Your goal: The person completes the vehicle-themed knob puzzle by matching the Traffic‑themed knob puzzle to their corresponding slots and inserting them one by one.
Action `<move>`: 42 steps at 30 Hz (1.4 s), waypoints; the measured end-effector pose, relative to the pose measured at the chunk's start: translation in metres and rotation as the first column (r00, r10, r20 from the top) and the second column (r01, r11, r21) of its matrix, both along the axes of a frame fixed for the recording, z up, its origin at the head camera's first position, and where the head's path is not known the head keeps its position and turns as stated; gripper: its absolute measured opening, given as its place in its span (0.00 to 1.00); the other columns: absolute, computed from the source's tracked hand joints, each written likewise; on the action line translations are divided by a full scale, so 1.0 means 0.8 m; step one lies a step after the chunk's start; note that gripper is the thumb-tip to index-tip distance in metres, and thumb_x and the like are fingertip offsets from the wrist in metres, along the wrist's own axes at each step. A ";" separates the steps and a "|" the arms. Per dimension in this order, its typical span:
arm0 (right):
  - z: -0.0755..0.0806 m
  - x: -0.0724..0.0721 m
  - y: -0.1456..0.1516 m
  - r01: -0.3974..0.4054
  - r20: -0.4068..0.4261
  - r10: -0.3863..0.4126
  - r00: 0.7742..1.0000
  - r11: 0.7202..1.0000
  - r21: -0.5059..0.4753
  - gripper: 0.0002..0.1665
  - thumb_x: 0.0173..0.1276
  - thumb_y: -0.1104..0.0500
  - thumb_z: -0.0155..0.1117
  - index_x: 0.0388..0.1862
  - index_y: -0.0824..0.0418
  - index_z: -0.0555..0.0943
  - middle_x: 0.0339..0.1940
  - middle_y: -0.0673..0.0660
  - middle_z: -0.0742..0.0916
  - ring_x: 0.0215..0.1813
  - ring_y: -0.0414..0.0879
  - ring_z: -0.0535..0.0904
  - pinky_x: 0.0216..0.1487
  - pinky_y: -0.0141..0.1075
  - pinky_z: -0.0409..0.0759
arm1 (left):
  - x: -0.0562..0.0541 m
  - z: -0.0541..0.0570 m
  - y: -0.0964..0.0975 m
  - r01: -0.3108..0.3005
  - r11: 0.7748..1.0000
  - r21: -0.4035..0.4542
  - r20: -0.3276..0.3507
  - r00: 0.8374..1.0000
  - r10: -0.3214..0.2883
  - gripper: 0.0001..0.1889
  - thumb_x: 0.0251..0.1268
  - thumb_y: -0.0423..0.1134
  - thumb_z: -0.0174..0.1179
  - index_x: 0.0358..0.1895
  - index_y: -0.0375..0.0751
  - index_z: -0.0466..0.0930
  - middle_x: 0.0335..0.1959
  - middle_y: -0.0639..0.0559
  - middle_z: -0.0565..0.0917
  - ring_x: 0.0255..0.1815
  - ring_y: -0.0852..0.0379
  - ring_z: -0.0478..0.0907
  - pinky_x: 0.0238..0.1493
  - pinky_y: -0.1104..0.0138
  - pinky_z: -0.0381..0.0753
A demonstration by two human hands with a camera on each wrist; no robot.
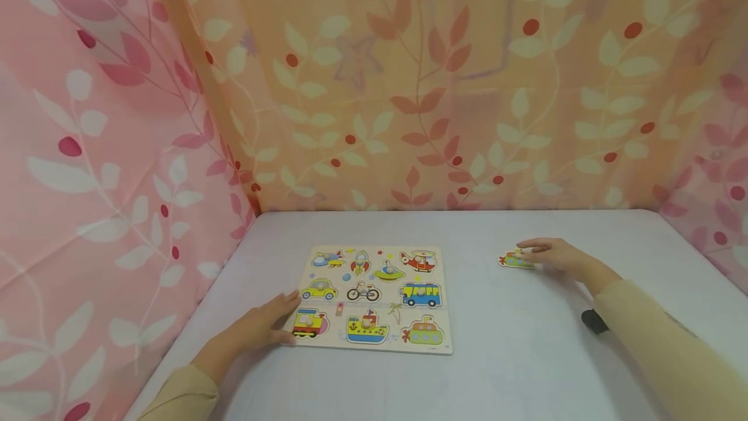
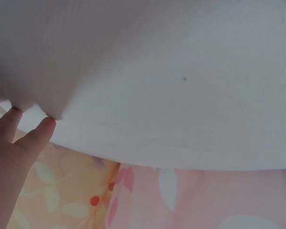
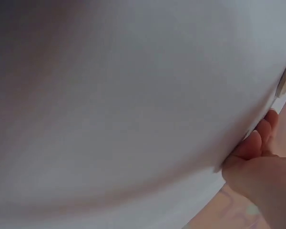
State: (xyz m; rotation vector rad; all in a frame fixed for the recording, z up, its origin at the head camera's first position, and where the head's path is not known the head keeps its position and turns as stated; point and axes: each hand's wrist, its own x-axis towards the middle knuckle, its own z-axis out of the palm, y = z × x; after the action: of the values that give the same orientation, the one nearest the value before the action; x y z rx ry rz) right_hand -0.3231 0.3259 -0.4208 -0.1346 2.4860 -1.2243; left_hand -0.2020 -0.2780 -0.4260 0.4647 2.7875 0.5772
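Observation:
A wooden puzzle board [image 1: 374, 340] with vehicle pictures lies left of centre on the table. Several knobbed vehicle pieces show in it, among them a bus and a bicycle [image 1: 363, 292]. My left hand [image 1: 257, 327] touches the board's left edge, fingers and thumb spread; in the left wrist view only part of that hand [image 2: 19, 143] appears. Further right, my right hand [image 1: 555, 255] pinches a green submarine puzzle piece [image 1: 510, 261] at its upper side, fingers partly covering it. The right wrist view catches the right hand [image 3: 252, 162] with bent fingers low at the table; its grip is unclear there.
A white cloth covers the table [image 1: 497, 369]. Patterned curtains [image 1: 409, 83] stand behind it and at both sides. Beside the right sleeve is a small black object [image 1: 593, 321], partly hidden. A submarine picture [image 1: 425, 332] fills the board's lower right corner.

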 end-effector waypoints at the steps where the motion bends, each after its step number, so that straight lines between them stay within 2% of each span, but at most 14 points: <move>1: 0.000 -0.001 0.002 0.001 0.005 -0.001 1.000 1.000 0.014 0.39 0.69 0.48 0.64 0.69 0.69 0.66 0.69 0.81 0.61 0.68 0.73 0.56 0.63 0.64 0.60 | 0.000 0.000 0.001 0.002 1.000 0.002 0.001 1.000 -0.002 0.46 0.51 0.54 0.70 0.72 0.38 0.63 0.75 0.42 0.59 0.74 0.33 0.52 0.65 0.33 0.52; 10: -0.011 -0.018 -0.004 0.020 -0.065 -0.013 0.998 0.995 0.100 0.28 0.65 0.52 0.68 0.58 0.70 0.77 0.63 0.76 0.72 0.60 0.66 0.67 0.57 0.50 0.68 | -0.002 0.001 0.003 -0.007 1.000 -0.010 0.010 1.000 0.008 0.46 0.50 0.53 0.71 0.72 0.37 0.64 0.75 0.41 0.59 0.73 0.32 0.51 0.65 0.33 0.52; 16: -0.016 -0.026 -0.014 0.045 -0.076 -0.034 0.996 0.989 0.144 0.26 0.64 0.53 0.68 0.54 0.70 0.79 0.60 0.76 0.74 0.57 0.64 0.68 0.55 0.51 0.69 | -0.001 -0.004 -0.002 -0.033 0.999 -0.012 0.023 0.999 0.033 0.47 0.49 0.53 0.71 0.72 0.39 0.63 0.75 0.39 0.59 0.74 0.31 0.51 0.66 0.34 0.52; 23: -0.013 -0.025 -0.015 0.086 -0.049 -0.079 0.996 0.984 0.153 0.23 0.63 0.55 0.69 0.50 0.70 0.80 0.57 0.74 0.75 0.54 0.62 0.67 0.50 0.45 0.68 | -0.001 -0.004 -0.003 -0.019 1.000 -0.007 0.017 1.000 0.020 0.46 0.50 0.55 0.70 0.72 0.40 0.64 0.75 0.39 0.59 0.73 0.31 0.51 0.65 0.34 0.52; 28: -0.012 -0.024 -0.010 0.087 -0.026 -0.084 0.996 0.982 0.165 0.24 0.63 0.52 0.69 0.51 0.69 0.80 0.59 0.75 0.73 0.55 0.63 0.67 0.51 0.47 0.68 | -0.003 -0.004 -0.002 -0.023 1.000 -0.012 0.020 1.000 0.023 0.46 0.50 0.56 0.70 0.73 0.41 0.63 0.75 0.39 0.58 0.74 0.32 0.51 0.66 0.34 0.52; 34: -0.012 -0.022 -0.005 0.134 0.047 -0.140 0.989 0.985 0.113 0.28 0.62 0.49 0.70 0.53 0.67 0.80 0.59 0.72 0.74 0.55 0.61 0.66 0.46 0.42 0.68 | -0.007 -0.002 -0.002 -0.024 0.999 -0.023 0.027 0.999 0.024 0.47 0.50 0.56 0.70 0.73 0.41 0.62 0.75 0.39 0.58 0.74 0.32 0.51 0.66 0.34 0.51; 37: -0.009 -0.017 -0.007 0.162 0.060 -0.168 0.984 0.983 0.088 0.26 0.61 0.50 0.71 0.52 0.66 0.81 0.59 0.71 0.74 0.55 0.60 0.66 0.44 0.40 0.68 | -0.008 -0.001 -0.001 -0.013 1.000 -0.025 0.030 0.999 0.014 0.48 0.50 0.57 0.69 0.73 0.40 0.61 0.75 0.37 0.57 0.74 0.31 0.51 0.65 0.33 0.52; 42: 0.002 -0.001 -0.017 0.154 0.073 -0.159 0.985 0.986 0.064 0.24 0.61 0.53 0.71 0.51 0.67 0.82 0.54 0.67 0.77 0.50 0.56 0.67 0.41 0.39 0.67 | -0.006 -0.002 -0.001 -0.039 0.999 -0.027 0.048 0.998 0.041 0.48 0.49 0.57 0.70 0.74 0.42 0.62 0.75 0.38 0.57 0.74 0.32 0.50 0.66 0.34 0.52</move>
State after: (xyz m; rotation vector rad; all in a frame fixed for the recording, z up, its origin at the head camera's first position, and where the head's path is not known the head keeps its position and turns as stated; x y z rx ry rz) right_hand -0.3239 0.3127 -0.4195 0.1241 2.5006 -1.1914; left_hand -0.2069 -0.2791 -0.4278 0.3853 2.7604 0.5533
